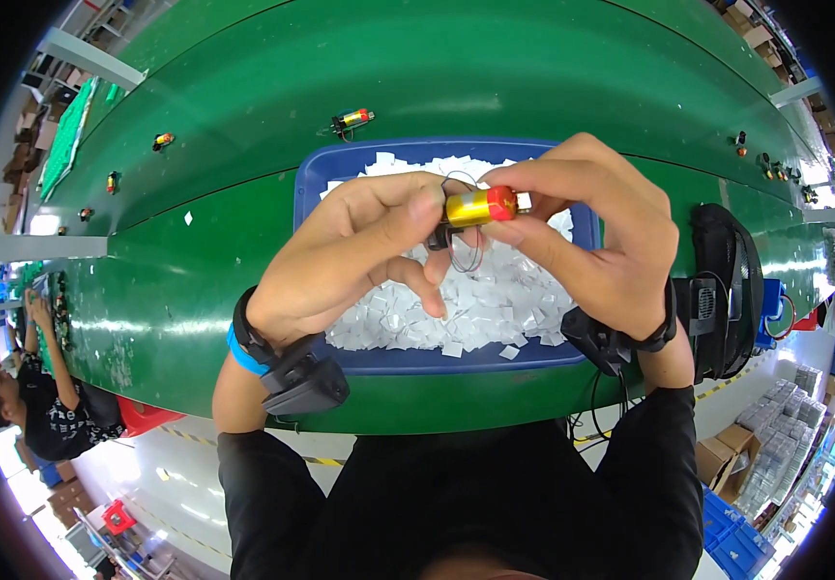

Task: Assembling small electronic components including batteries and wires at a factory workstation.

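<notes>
Over a blue tray [302, 208] full of small white paper pieces [495, 300], both of my hands hold one battery cell [473, 207]. The cell is a yellow cylinder with a red end, thin wires and a small dark part at its left end. My left hand [340, 237] pinches that left end between thumb and fingers. With thumb and index finger, my right hand [615, 227] closes around the red end. A small white piece [524, 201] shows at the red end; whether it is stuck there I cannot tell.
A similar cell [352, 120] lies beyond the tray on the green table [214, 290]. More small parts [163, 141] are scattered at far left and far right. A black mesh bag [727, 290] stands at right. Another person [40, 396] works at the far left.
</notes>
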